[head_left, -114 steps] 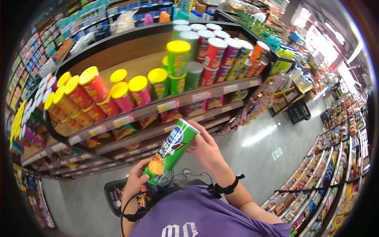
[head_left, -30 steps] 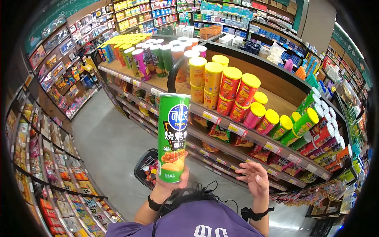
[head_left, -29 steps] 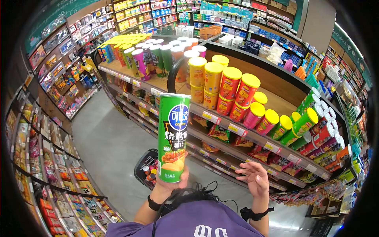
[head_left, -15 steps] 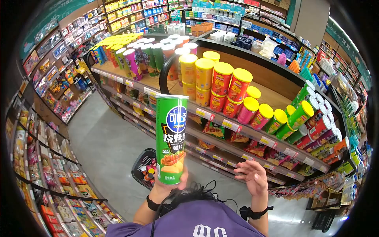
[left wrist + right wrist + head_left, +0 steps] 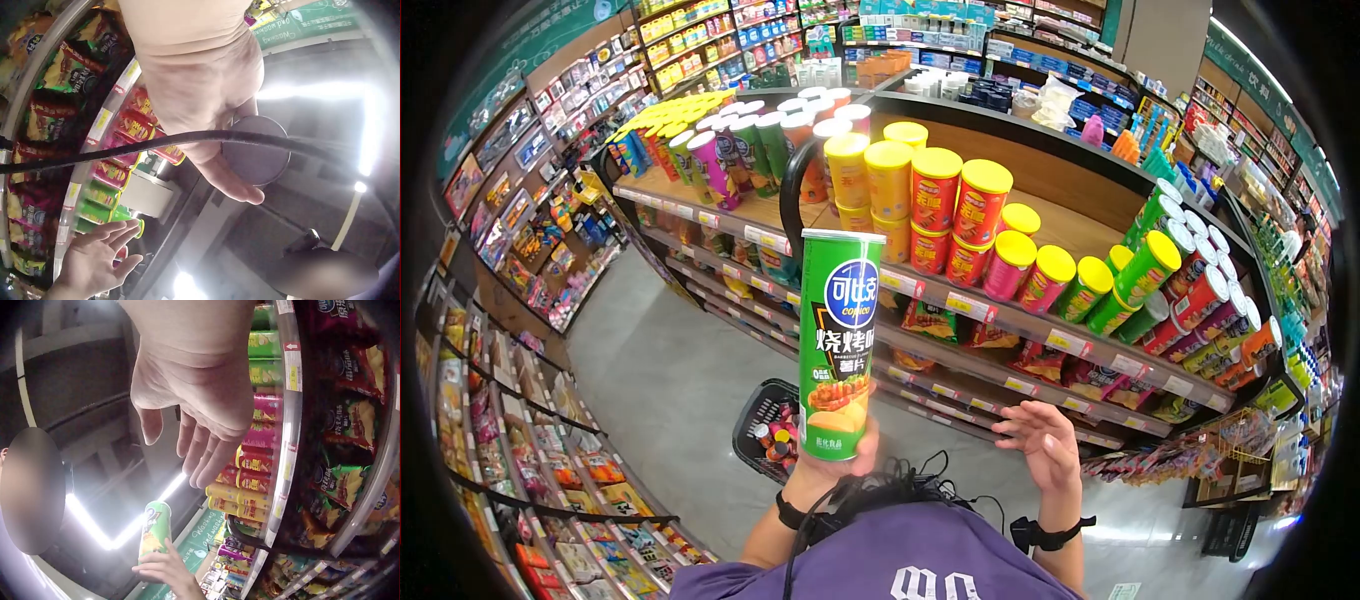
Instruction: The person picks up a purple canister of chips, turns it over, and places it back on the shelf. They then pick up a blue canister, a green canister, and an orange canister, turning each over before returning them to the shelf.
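A green chip can point(image 5: 838, 345) with a silver top rim stands upright in my left hand point(image 5: 840, 470), its printed front toward the head view. In the left wrist view the fingers of my left hand point(image 5: 200, 94) curl round the can, whose round grey end point(image 5: 259, 150) shows. From the right wrist view the green can point(image 5: 155, 531) is seen held from below. My right hand point(image 5: 1045, 445) hangs in the air to the right of the can, fingers loosely spread, holding nothing; it fills the top of the right wrist view too point(image 5: 194, 394).
A shelf point(image 5: 960, 290) with yellow-lidded cans point(image 5: 935, 190) and bagged snacks runs across beyond the hands. A dark basket point(image 5: 745, 440) with items stands on the floor point(image 5: 650, 380). Another snack shelf point(image 5: 550, 450) curves along the left. A black cable point(image 5: 206, 135) crosses the left wrist view.
Earlier, both hands held the tilted green can; now it is upright in my left hand alone, and my right hand is off it. Lately the shelf has shifted left in the head view.
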`<state>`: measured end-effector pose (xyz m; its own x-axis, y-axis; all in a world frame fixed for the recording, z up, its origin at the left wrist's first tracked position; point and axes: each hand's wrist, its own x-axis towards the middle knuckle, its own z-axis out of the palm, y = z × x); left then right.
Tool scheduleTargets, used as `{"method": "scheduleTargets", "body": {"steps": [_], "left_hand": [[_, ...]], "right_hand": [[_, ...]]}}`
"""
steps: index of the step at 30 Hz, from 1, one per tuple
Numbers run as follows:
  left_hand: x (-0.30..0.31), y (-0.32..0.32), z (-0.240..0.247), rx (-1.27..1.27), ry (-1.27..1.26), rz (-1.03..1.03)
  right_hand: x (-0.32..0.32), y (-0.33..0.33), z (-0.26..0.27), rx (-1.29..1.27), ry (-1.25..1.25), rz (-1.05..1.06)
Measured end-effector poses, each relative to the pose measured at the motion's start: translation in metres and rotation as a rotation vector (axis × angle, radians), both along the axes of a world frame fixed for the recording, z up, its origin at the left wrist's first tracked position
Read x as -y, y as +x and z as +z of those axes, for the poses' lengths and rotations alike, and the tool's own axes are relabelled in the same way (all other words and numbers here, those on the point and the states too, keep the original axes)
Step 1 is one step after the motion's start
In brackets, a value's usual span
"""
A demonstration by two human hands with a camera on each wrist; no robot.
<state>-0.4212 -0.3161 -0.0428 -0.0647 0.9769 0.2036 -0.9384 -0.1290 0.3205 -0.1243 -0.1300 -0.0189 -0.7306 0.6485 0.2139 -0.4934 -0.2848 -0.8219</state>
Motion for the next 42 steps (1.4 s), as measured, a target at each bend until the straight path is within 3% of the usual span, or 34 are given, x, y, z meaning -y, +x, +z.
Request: {"method": "scheduleTargets", "body": {"steps": [4,7,10,19,30,33,36,37,42], "left_hand": [[-0.007,0.006,0.009,0.276,0.137,-0.119],[-0.007,0.005,0.01,0.266,0.128,-0.125],[-0.006,0.0,0.007,0.02,0.053,-0.058],[-0.008,0.002,0.008,0.235,0.058,-0.123],[-0.022,0.005,0.013,-0.369,0.062,0.087],[-0.026,0.0,0.007,-0.119,0.05,-0.136],[-0.031,0.004,0.007,-0.31,-0.014,0.001],[-0.033,0.003,0.005,-0.239,0.005,-0.006],[-0.04,0.02,0.03,-0.496,-0.153,0.301]], "right_hand": [[0.0,0.001,-0.001,0.009,0.005,-0.002],[0.001,0.001,-0.001,0.015,0.002,-0.005],[0.002,0.002,-0.001,0.015,-0.009,0.003],[0.003,0.003,0.001,0.012,-0.022,0.012],[0.003,0.006,0.0,0.046,-0.03,-0.022],[0.004,0.007,0.002,0.062,-0.024,-0.035],[0.006,0.008,0.005,0.06,-0.024,-0.045],[0.006,0.008,0.005,0.061,-0.025,-0.051],[0.007,0.012,0.001,0.053,-0.027,-0.066]]}}
